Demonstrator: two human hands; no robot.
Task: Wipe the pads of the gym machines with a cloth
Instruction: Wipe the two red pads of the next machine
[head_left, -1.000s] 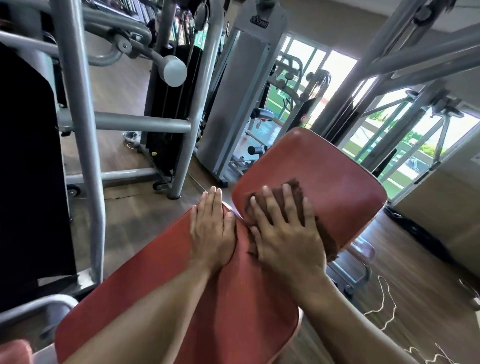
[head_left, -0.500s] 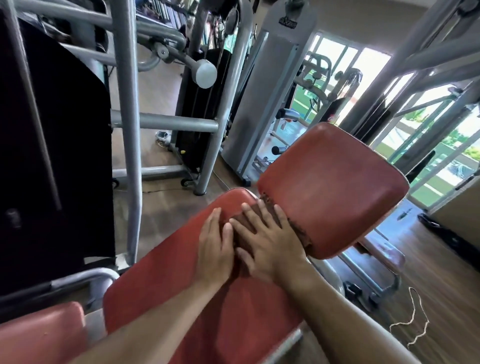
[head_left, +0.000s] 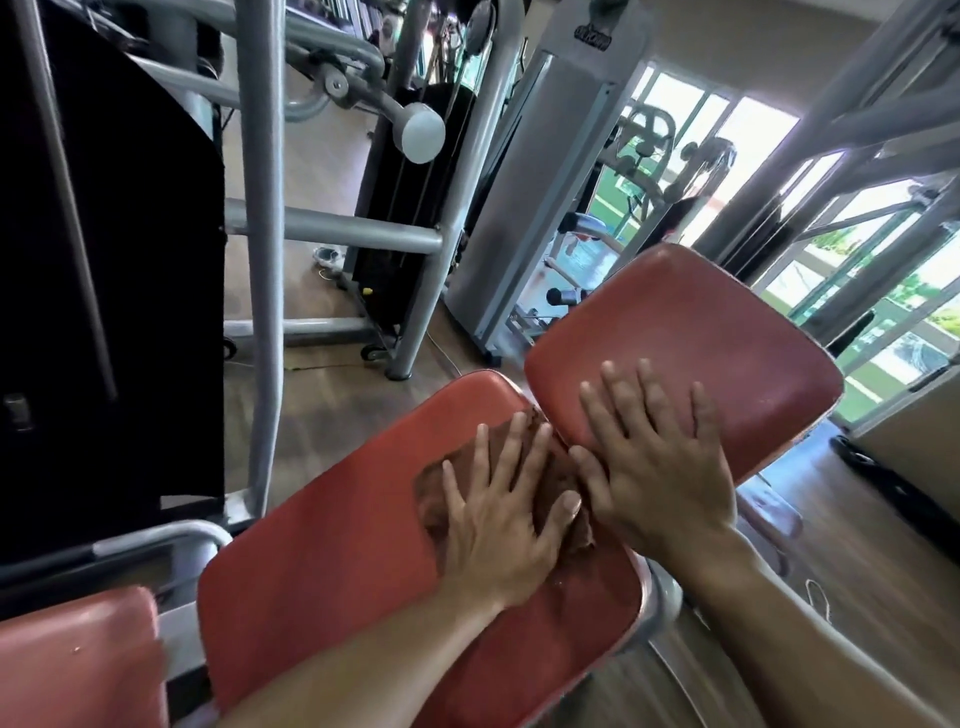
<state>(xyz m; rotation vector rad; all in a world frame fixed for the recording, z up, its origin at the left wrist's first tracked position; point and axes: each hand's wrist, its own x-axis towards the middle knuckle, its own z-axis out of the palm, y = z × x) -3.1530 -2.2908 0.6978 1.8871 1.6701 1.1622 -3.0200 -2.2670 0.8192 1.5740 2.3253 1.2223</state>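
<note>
Head view — the only one supplied. The left hand (head_left: 498, 514) lies flat on a brown cloth (head_left: 441, 488), fingers straight and spread, pressing it onto the near red pad (head_left: 337, 561) close to that pad's far end. The cloth sits bunched under the palm and fingers, its edges showing to the left of the hand and beside the thumb; it reaches up to the gap between the two pads. The right hand (head_left: 660, 467) rests bare on the lower part of the far red pad (head_left: 727, 343), which is tilted up and away; its fingers are likewise straight and spread, holding nothing, and no cloth shows beneath it. The two hands lie just beside each other, thumbs near touching.

A third red pad (head_left: 78, 660) shows at the lower left corner, apart from both hands. Grey steel frame tubes (head_left: 262, 260) stand to the left; a grey weight-stack shroud (head_left: 550, 171) stands behind.

Progress, as a judgement: wiping is under way on this machine, with the cloth working the far end of the near pad. Whether either pad is finished cannot be told — neither surface shows a clear wet or clean boundary. The lower-left pad and the other machines in the room presumably remain to be done.

Writing: a dark logo plate sits at the top of the shroud, but its lettering is too blurred to read. No other label is legible.
</note>
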